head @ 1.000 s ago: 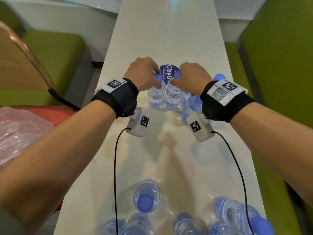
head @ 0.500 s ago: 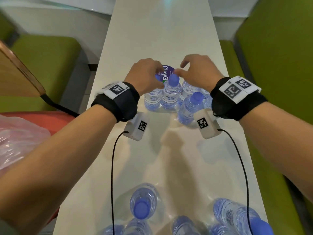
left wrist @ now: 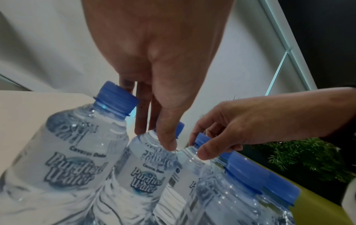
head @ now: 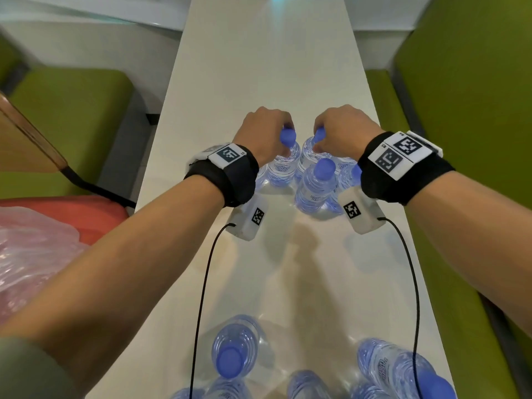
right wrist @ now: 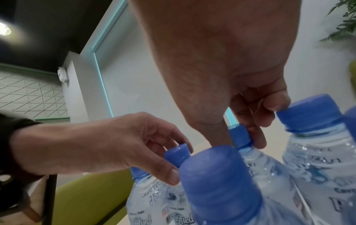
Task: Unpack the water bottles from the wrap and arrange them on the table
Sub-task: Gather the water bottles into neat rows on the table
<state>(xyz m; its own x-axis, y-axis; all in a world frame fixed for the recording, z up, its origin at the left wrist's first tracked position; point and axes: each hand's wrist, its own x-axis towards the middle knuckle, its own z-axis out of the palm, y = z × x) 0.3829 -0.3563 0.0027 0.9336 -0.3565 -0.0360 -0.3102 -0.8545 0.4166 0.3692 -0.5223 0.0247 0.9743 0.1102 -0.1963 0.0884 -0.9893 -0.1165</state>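
Note:
A cluster of clear water bottles with blue caps stands mid-table [head: 259, 67]. My left hand [head: 283, 133] pinches the cap of the back left bottle [head: 283, 168]; the left wrist view shows its fingers [left wrist: 154, 126] round that cap [left wrist: 180, 129]. Beside it, my right hand [head: 319, 139] pinches the cap of the neighbouring bottle [head: 309, 156], the fingers [right wrist: 256, 134] closed on the cap [right wrist: 239, 135]. Another bottle [head: 316, 182] stands free in front of them. Several more bottles [head: 234, 347] stand at the near edge.
Green benches run along the left [head: 66, 110] and right [head: 460, 110] of the narrow table. A wooden chair back [head: 26, 139] and crumpled pinkish plastic [head: 28, 269] on a red seat [head: 72, 214] are at the left. Cables hang from both wrists.
The right hand, spread above the bottles half a second ago, has closed on a cap. The left hand has shifted onto a cap too. The purple round label behind the bottles is now hidden.

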